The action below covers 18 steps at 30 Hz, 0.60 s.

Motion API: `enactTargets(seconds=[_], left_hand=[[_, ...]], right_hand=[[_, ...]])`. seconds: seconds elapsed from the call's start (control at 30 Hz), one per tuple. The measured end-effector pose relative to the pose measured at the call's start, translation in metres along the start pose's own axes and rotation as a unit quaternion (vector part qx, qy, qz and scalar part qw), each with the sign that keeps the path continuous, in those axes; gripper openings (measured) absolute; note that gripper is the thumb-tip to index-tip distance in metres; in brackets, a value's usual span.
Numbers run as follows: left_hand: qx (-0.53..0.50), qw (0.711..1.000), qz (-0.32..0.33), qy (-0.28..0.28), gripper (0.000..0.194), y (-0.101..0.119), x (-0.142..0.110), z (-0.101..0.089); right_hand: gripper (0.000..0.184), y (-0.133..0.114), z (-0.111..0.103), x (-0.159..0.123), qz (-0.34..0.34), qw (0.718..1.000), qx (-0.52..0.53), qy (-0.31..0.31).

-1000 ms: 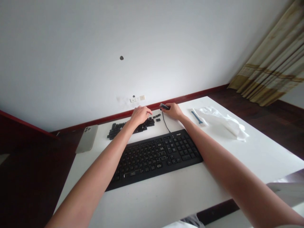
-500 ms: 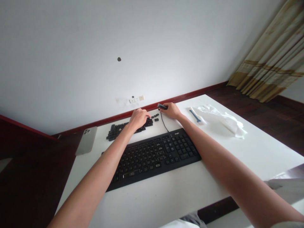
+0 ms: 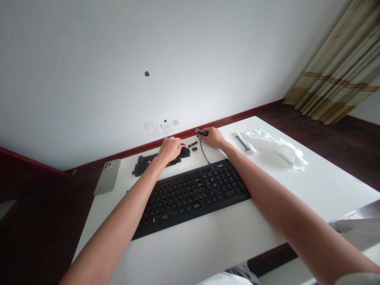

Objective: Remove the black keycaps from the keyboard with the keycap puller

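Forward-and-down view across a white surface (image 3: 208, 253), both bare forearms reaching in from the lower corners. Right grip (image 3: 212, 137) closed, thumb and fingers pinching a black cable plug (image 3: 201, 132) at the far side of the surface. Plug's long axis roughly level, its tip pointing left, out past the fingers toward the keycaps. Thin black cable (image 3: 203, 152) dropping from the plug in a gentle curve to the top edge of a black keyboard (image 3: 192, 198), which lies angled across the middle of the surface.

Left grip (image 3: 170, 150) curled downward over the right end of a row of loose black keycaps (image 3: 154, 160); hold on any keycap impossible to tell, fingertips hidden. Gap between the two hands small, with a few stray keycaps (image 3: 194, 145) in it, nearer the plug than the left grip.

Open room on the surface to the right of the plug, up to a small blue tool (image 3: 242, 142) on crumpled white tissue (image 3: 276, 146). Silver phone (image 3: 107, 177) lying face down at the left edge. Far edge just below red skirting (image 3: 208, 127).
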<state>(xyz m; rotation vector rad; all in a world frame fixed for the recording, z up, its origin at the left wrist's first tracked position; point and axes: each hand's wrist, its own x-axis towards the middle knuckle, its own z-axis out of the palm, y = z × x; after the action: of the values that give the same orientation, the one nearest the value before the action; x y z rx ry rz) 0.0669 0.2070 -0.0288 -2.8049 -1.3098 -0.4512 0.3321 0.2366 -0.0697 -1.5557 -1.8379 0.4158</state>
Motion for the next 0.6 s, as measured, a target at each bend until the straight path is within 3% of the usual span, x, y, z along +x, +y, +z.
enactTargets(seconds=[0.6], left_hand=[[-0.005,1.0,0.019,-0.005,0.051,0.0032,-0.0059,-0.0026]], right_hand=[[0.024,-0.002,-0.0016,-0.0001,0.0,1.0,-0.013,-0.005]])
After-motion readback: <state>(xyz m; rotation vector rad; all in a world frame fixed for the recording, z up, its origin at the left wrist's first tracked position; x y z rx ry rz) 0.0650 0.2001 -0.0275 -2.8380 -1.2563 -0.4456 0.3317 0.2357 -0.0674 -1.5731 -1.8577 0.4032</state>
